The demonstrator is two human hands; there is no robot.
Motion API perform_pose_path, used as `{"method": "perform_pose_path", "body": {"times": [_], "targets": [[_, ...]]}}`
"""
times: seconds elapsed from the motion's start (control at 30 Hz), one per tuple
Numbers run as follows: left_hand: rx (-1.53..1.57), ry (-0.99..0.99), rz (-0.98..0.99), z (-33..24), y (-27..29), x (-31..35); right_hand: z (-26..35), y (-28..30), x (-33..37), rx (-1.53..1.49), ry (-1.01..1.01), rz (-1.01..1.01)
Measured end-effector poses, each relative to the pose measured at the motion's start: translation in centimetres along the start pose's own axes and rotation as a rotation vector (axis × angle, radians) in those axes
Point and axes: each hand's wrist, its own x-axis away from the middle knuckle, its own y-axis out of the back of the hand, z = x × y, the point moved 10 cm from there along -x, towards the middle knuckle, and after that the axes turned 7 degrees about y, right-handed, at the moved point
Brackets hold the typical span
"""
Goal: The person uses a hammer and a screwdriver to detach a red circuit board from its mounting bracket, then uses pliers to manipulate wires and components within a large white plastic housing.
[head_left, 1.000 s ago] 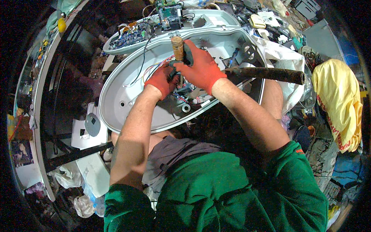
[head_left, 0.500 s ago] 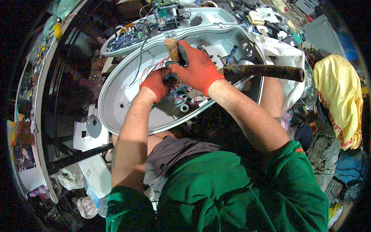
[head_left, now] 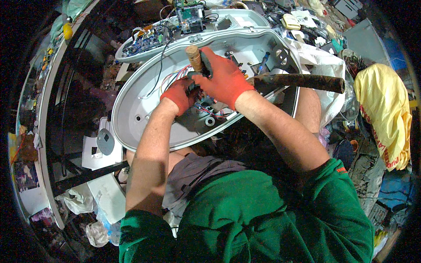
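Observation:
A large grey oval plastic housing [head_left: 131, 122] lies across my lap, its hollow side up. Inside it, my right hand [head_left: 223, 81] in a red work glove with dark fingertips is closed round a tool with a tan, wooden-looking handle [head_left: 193, 56]. The tool's working end is hidden by the gloves. Just left of it, my left hand [head_left: 177, 94], gloved alike, curls its fingers over something dark that I cannot make out. Coloured wires [head_left: 173, 75] run beside both hands. A round plastic post [head_left: 210, 121] stands in the housing near its front rim.
A rusty dark bar [head_left: 302, 82] crosses the housing's right end. A blue-handled screwdriver [head_left: 263, 62] lies inside. Beyond is the other grey shell [head_left: 245, 18], carrying circuit boards [head_left: 147, 43]. A yellow bag [head_left: 379, 109] stands right; a black metal frame [head_left: 70, 96] is left.
Both hands stay almost in place. The tool's handle has tipped very slightly left, and the whole view has shifted a little.

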Motion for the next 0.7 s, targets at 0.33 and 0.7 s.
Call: {"method": "perform_pose_path", "body": {"times": [0.33,0.7], "targets": [[0.100,0.201,0.006,1.3,-0.1,1.8,1.4,-0.7,0.6,0.022,0.147,-0.025],[0.196,0.062,0.073,-1.9,0.9,2.8,4.8,4.3,3.6,0.192,0.220,-0.052]]}}
